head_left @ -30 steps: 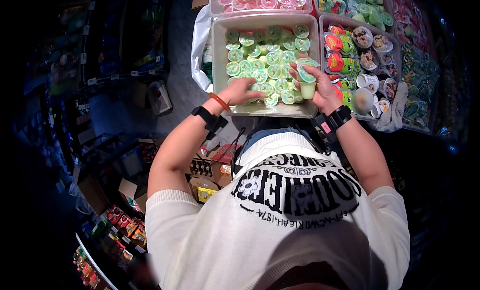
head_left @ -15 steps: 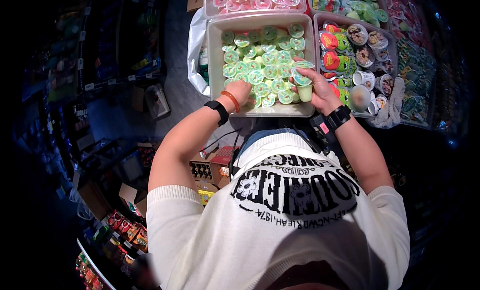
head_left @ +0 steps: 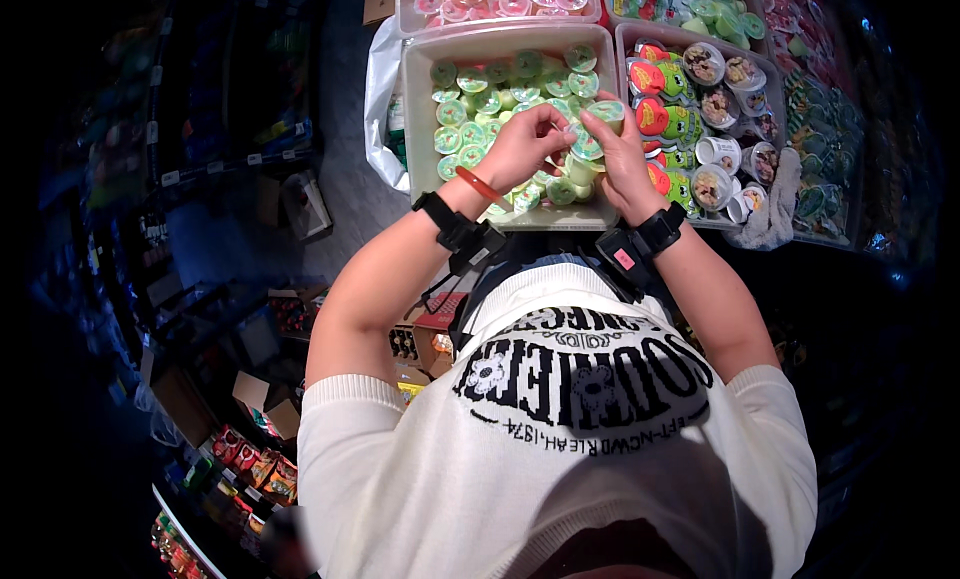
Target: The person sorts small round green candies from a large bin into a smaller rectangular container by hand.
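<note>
Over a clear plastic bin (head_left: pixel 424 64) of green-lidded jelly cups (head_left: pixel 527 63), my two hands meet near its right side. My right hand (head_left: pixel 628 169) is closed round jelly cups (head_left: pixel 588 142), two lids showing between its thumb and fingers. My left hand (head_left: pixel 520 147) has its fingers bent into a pinch, the tips against the edge of the held cups. What those left fingertips hold, if anything, is hidden. A red-brown band and a black strap are on my left wrist; another black strap is on the right.
Right of the bin stands another bin (head_left: pixel 774 89) with green-and-red packs (head_left: pixel 668 129), tubs of mixed pieces (head_left: pixel 718 107) and a whitish glove-like cloth (head_left: pixel 772 214). Pink-lidded cups (head_left: pixel 515 1) fill the bin behind. A white plastic bag (head_left: pixel 385 109) hangs at left. Open cartons (head_left: pixel 268 401) stand lower left.
My left hand has lifted from the bin's near left and moved right to meet my right hand. The right hand has turned its jelly cups inward. The view has shifted slightly.
</note>
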A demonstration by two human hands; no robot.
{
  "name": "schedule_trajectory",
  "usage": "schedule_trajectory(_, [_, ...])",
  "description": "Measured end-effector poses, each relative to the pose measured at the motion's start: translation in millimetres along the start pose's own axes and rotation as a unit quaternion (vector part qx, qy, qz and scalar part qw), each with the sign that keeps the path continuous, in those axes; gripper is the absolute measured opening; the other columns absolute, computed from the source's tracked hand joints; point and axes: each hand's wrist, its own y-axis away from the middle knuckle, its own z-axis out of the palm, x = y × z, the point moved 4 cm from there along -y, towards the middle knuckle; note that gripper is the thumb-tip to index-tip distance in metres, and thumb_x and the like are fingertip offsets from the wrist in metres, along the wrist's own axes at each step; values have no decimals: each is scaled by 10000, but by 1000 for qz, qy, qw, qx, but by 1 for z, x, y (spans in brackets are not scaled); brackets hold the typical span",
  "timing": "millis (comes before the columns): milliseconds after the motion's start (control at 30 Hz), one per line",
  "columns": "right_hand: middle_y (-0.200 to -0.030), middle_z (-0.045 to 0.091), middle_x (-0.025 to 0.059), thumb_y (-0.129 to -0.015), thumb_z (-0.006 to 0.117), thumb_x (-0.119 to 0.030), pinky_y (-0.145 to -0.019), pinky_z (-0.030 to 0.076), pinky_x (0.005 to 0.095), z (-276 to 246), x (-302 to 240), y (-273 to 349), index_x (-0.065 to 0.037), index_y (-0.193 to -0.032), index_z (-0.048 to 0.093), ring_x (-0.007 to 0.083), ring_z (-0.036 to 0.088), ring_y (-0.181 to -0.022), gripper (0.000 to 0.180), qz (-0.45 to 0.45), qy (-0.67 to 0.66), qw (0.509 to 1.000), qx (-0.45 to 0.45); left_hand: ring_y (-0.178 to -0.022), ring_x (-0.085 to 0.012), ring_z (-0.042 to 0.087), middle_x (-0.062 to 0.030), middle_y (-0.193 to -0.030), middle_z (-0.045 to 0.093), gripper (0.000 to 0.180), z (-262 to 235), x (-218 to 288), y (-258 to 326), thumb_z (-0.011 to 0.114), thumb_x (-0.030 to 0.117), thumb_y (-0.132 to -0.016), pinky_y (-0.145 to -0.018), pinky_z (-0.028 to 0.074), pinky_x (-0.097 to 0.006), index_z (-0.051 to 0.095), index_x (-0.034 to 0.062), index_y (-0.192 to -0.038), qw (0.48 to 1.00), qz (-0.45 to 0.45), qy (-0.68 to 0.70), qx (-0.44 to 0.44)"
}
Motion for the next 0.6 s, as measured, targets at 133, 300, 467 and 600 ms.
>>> schedule_trajectory(133, [-1106,537,69,-848,680,-136,-845,458,284,-4,-2,-2,-60,-1251,455,147,536,-996,469,-1,-1,1000,15,-783,-103,587,-21,-918,557,178,7,-6,5,615,181,-908,-668,574,-299,513,56,-981,1000,-6,8,3])
schedule_trajectory(300, [-1091,544,69,-846,682,-135,-841,457,287,2,-18,2,-69,-1248,445,140,539,-970,471,-71,-17,997,32,-923,-163,596,-59,-990,546,420,25,-2,11,620,242,-906,-746,577,-343,430,19,-1208,989,-98,107,-33])
schedule_trajectory(467, [-1057,559,53,-848,666,-84,-807,496,284,-2,-38,-6,-77,-1230,449,136,561,-918,439,-109,-87,990,31,-973,-166,607,-83,-1048,583,428,30,-8,2,631,185,-891,-815,529,-316,456,5,-1237,992,-72,23,-101])
schedule_trajectory(600, [-1071,573,49,-853,652,-48,-787,513,279,-20,-65,-10,-83,-1223,468,119,576,-928,415,-156,-82,984,36,-910,-196,621,-92,-990,634,383,16,-62,-20,708,149,-808,-783,493,-304,564,30,-1142,963,-55,-239,-110])
